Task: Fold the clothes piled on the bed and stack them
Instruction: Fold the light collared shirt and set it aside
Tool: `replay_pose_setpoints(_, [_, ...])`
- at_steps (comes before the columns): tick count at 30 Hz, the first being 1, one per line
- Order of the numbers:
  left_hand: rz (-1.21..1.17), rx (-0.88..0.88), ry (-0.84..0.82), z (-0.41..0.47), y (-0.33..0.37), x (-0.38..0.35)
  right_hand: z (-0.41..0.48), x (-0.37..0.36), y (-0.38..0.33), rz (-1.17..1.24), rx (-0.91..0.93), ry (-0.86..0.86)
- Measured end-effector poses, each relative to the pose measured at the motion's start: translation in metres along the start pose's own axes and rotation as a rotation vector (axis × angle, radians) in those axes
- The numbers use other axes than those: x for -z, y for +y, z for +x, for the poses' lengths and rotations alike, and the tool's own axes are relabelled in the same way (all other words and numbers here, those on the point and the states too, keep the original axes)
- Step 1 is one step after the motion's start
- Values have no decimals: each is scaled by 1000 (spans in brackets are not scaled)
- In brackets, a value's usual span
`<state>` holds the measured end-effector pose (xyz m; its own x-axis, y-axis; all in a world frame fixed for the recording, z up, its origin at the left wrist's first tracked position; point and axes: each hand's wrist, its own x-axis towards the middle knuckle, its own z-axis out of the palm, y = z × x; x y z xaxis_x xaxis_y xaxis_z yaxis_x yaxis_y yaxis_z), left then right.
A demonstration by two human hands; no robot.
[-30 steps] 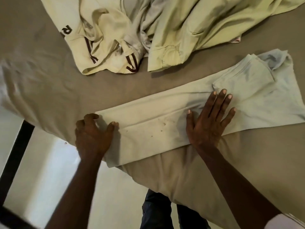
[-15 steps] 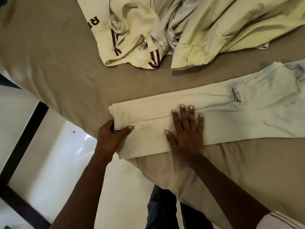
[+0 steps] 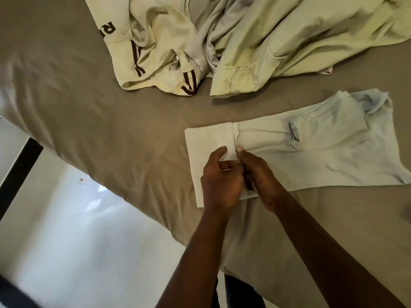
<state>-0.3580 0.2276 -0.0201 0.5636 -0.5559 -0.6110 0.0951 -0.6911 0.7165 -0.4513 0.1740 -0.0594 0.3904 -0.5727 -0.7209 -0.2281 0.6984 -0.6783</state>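
Observation:
A pale grey-green shirt [image 3: 322, 152] lies in a long folded strip on the brown bedsheet [image 3: 111, 130]. Its left end is turned over onto itself, giving a short flap [image 3: 209, 138]. My left hand [image 3: 220, 181] grips that flap near its free edge, thumb on top. Close beside it, my right hand [image 3: 260, 176] pinches the same edge, fingers curled. The two hands touch each other over the near side of the shirt.
A pile of unfolded clothes lies at the back: a cream top with dark red stripes and lettering [image 3: 155, 54] and a light green garment [image 3: 300, 41]. The bed corner drops off at the left to a white tiled floor [image 3: 77, 241]. My legs show below the bed edge.
My left hand has carried the shirt's left end over to the right, making a fold. My right hand left its flat press on the cloth and now pinches the folded edge.

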Motion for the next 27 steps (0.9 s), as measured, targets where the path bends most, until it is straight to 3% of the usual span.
replay_pose_setpoints(5, [147, 27, 415, 20, -16, 37, 20, -1, 18, -264, 61, 179])
replay_pose_setpoints(10, [258, 122, 204, 45, -28, 48, 8, -16, 29, -663, 281, 474])
replay_pose_setpoints(13, [264, 115, 110, 52, -30, 43, 4, -22, 40, -666, 358, 425])
replay_pose_setpoints(17, [209, 96, 129, 56, -32, 58, -10, -24, 52, -994, 454, 486])
replay_pose_setpoints(19, [219, 61, 159, 45, -24, 60, -15, -15, 54, -911, 454, 516])
replay_pose_setpoints(23, [253, -123, 225, 7, 7, 37, -17, 13, 47, -485, 390, 557])
replay_pose_setpoints(27, [189, -219, 147, -24, 37, -18, -13, 60, 24, -152, 305, 699])
